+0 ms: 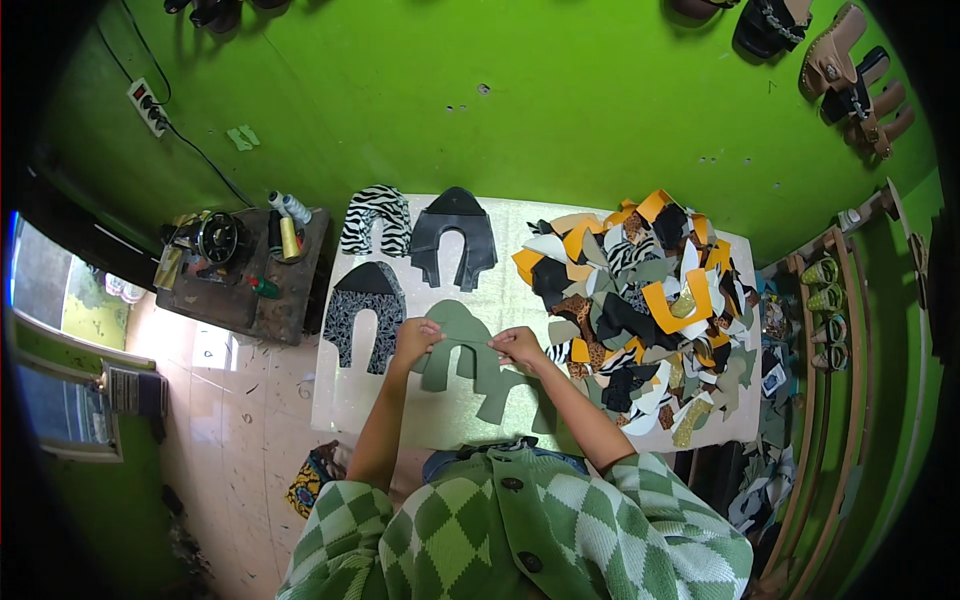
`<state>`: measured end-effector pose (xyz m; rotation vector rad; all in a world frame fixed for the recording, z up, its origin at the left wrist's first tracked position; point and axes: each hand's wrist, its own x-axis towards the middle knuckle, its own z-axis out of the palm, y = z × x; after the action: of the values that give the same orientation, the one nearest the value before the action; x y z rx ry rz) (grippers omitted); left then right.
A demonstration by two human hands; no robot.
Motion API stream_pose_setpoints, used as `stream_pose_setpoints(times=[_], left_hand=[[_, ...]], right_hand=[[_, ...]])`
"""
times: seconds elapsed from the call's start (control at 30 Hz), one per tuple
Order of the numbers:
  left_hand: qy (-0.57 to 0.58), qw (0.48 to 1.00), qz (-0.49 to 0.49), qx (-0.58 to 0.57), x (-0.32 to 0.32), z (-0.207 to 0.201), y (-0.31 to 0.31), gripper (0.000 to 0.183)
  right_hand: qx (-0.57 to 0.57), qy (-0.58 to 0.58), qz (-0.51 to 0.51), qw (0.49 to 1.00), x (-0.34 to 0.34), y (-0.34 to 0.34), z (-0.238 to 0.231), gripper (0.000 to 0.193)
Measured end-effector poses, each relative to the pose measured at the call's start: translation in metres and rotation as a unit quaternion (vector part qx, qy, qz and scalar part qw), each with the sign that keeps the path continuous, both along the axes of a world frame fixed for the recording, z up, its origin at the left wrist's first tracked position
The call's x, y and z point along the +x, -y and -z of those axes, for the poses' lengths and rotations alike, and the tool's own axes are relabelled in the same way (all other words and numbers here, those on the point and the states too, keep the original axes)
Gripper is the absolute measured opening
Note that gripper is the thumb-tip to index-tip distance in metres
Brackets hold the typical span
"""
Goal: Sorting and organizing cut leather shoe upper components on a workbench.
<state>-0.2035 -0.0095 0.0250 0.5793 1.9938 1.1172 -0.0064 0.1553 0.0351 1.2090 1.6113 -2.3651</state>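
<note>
A green, arch-shaped shoe-upper piece [458, 325] is held above the pale table near its front. It has a rounded top and two legs, the right one longer. My left hand [415, 340] pinches its left edge, and my right hand [515, 346] pinches the right edge at about the same height. More green material [545, 410] shows beneath my right forearm. Just beyond my left hand lies a black-and-grey patterned upper piece [340, 315]. Behind it are a zebra-print upper piece [376, 222] and a plain black upper piece [452, 245], all of similar arch shape.
A large heap of mixed offcuts [640, 310] covers the table's right side. To the left stands a dark sewing-machine table [270, 310] with thread cones [290, 240]. Wooden racks [845, 400] with sandals [825, 300] line the right wall. A patterned bag [315, 480] sits on the floor.
</note>
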Motion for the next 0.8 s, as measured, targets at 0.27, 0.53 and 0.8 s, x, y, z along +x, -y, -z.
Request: stream_pose_setpoints(times=[0.27, 0.53, 0.8], left_hand=[[-0.113, 0.993, 0.033, -0.008, -0.036, 0.015, -0.016, 0.020], [-0.114, 0.990, 0.054, -0.063, -0.052, 0.015, -0.020, 0.021], [-0.239, 0.966, 0.007, -0.097, -0.032, 0.018, -0.024, 0.021]], right_hand=[[0.027, 0.036, 0.032, 0.998, -0.046, 0.000, 0.033, 0.015], [0.065, 0.029, -0.002, 0.997, -0.056, 0.003, 0.036, 0.013], [0.392, 0.067, -0.033, 0.917, -0.059, 0.013, 0.032, 0.012]])
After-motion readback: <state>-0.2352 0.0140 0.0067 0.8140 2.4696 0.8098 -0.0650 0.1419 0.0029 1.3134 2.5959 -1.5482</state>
